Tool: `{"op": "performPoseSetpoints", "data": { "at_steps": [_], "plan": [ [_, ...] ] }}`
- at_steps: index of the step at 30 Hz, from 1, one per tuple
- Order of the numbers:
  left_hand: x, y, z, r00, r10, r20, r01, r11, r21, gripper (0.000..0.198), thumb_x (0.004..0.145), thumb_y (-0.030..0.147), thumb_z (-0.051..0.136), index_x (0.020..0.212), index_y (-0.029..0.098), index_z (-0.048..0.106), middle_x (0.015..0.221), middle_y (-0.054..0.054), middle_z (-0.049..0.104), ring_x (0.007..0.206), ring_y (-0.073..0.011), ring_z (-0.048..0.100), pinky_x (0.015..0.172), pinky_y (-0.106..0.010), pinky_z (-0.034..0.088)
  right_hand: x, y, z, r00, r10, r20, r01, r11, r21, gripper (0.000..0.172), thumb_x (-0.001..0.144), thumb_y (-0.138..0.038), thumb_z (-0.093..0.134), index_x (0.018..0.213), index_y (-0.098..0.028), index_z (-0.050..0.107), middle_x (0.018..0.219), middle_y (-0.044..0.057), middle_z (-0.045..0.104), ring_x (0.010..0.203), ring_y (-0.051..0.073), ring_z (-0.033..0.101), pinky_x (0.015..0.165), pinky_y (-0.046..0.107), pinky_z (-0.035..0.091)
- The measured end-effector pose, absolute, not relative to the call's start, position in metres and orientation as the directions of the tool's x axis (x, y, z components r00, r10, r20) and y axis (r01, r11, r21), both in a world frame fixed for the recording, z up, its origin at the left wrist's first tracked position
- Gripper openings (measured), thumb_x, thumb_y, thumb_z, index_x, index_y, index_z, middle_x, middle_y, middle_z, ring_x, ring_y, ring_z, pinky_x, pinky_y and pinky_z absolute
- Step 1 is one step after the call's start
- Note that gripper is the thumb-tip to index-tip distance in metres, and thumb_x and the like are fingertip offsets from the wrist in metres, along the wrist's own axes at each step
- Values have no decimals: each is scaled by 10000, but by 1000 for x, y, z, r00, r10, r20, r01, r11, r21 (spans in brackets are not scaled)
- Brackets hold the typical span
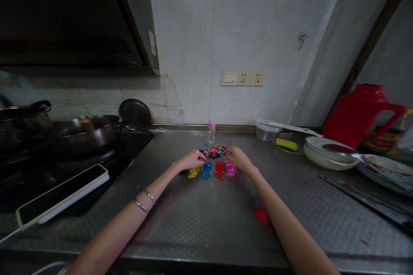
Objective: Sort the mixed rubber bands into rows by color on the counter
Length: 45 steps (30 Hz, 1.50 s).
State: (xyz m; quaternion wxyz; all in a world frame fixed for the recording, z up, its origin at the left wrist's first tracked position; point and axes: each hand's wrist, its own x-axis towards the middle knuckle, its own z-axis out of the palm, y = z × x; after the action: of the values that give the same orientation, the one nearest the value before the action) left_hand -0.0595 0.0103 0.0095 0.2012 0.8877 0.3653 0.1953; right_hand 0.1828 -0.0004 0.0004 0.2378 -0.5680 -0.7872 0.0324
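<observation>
My left hand [193, 159] is at the left edge of a mixed heap of small coloured bands [214, 151], which look like little rubber bands. Its fingers are pinched together; anything between them is too small to make out. My right hand [238, 157] reaches the heap's right edge, fingers also drawn together, their contents hidden. Nearer to me lie single-colour piles: yellow bands [194, 172], blue bands [207, 171], red bands [220, 170] and pink bands [231, 168]. A dark pile [183, 172] shows partly under my left wrist. Behind the heap stands a small clear bottle with a pink cap [211, 132].
On the left, a phone [63, 193] rests by the hob, with a pan [87, 135] behind it. To the right are a plastic tub [267, 131], a yellow sponge [286, 144], stacked bowls [329, 157], a long knife [361, 200] and a red flask [358, 114]. Something red [261, 215] lies beside my right forearm.
</observation>
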Motion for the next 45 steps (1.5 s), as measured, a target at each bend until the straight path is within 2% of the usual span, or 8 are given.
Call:
{"op": "performPoseSetpoints", "data": {
  "at_steps": [7,11,14,22,28,35,41,45],
  "plan": [
    [-91,27,4,471,846,249,628,-520,579,287,680,291,543,839,109,698,582,-21,618,514,-107,480,511,-199,328,170,14,1,-317,908,273,852,399,-338,292,716,-137,460,926,-199,653,902,49,646,807,142,564,712,191,376],
    [-113,45,-8,326,904,276,564,-421,711,302,667,325,551,800,91,688,663,-52,645,583,-127,521,545,-211,369,164,17,3,-300,930,214,881,356,-311,296,716,-130,454,928,-192,652,857,47,651,764,132,559,648,175,359],
    [-123,51,-12,203,944,260,523,-329,786,303,647,341,573,781,92,683,645,-50,638,559,-119,506,533,-214,373,161,18,4,-311,935,171,887,350,-300,343,708,-106,441,972,-204,637,852,41,650,745,125,560,614,171,343],
    [-138,47,-12,22,991,133,355,-132,926,404,640,419,584,881,102,649,456,53,425,365,-39,288,371,-179,186,154,18,4,-324,928,184,907,360,-220,337,731,-146,447,1008,-233,618,885,48,645,790,150,564,591,182,327],
    [-144,50,-17,-3,995,105,282,-100,954,444,619,444,598,899,102,633,478,64,390,355,-30,278,358,-174,156,157,21,2,-316,923,219,899,365,-242,336,783,-184,404,1048,-245,599,905,53,644,772,141,567,603,186,334],
    [-143,48,-20,7,991,133,320,-128,939,418,621,449,595,852,105,649,464,57,407,366,-41,301,364,-182,177,171,27,7,-282,931,233,887,345,-308,384,769,-170,427,1122,-213,574,842,58,655,715,124,567,610,172,356],
    [-139,43,-17,-31,988,153,359,-132,924,397,618,437,596,825,105,663,451,47,442,388,-59,347,392,-192,220,151,18,18,-331,895,299,833,426,-353,343,770,-182,439,1070,-205,603,953,60,655,830,151,582,696,192,394],
    [-138,43,-15,-42,985,169,359,-143,922,376,628,406,595,825,95,674,443,35,460,398,-65,354,408,-195,231,110,10,25,-429,852,299,801,512,-310,356,777,-170,421,1092,-204,583,983,64,649,849,145,588,716,191,400]
  ]
}}
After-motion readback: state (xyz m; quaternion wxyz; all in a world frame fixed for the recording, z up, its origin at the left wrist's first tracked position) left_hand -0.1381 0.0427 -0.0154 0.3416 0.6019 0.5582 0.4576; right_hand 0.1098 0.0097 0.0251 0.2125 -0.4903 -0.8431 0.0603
